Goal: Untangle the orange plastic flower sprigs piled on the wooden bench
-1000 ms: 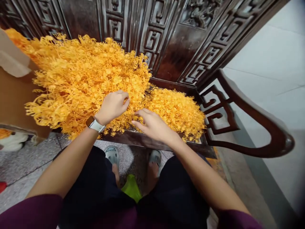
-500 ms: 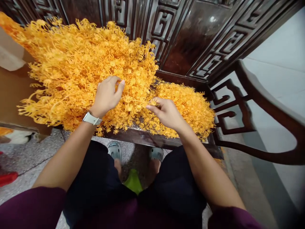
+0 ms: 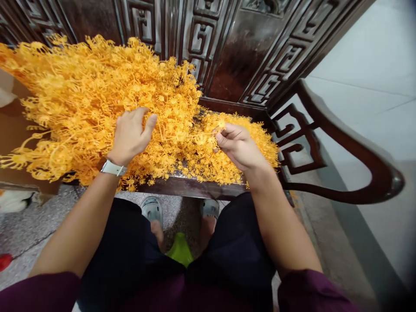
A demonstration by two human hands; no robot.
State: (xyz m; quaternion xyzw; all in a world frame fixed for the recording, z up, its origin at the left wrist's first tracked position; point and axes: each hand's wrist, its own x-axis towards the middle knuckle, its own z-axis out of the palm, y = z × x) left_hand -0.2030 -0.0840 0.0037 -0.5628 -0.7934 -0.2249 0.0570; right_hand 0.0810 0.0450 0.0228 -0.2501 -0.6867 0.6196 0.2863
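Note:
A tall heap of orange artificial flowers (image 3: 91,82), with thin curled petals and stems, covers the left part of a dark wooden bench (image 3: 195,188). My left hand (image 3: 130,134) rests against its front, thumb apart from the fingers and nothing seen in its grasp; the fingertips are partly lost among the flowers. To the right, my right hand (image 3: 242,145) pinches an orange artificial flower (image 3: 221,125) between thumb and fingers. Below that hand spreads a lower pile of the same orange pieces (image 3: 264,143).
The carved bench back (image 3: 234,69) rises behind the heaps, and a curved armrest (image 3: 351,151) juts out at the right. A cardboard box (image 3: 14,130) stands at the left. Something bright green (image 3: 180,251) is between my legs.
My right hand has moved a little right relative to the heap, with the pinched flower. My left thumb has spread wider from the fingers. The whole view has shifted slightly.

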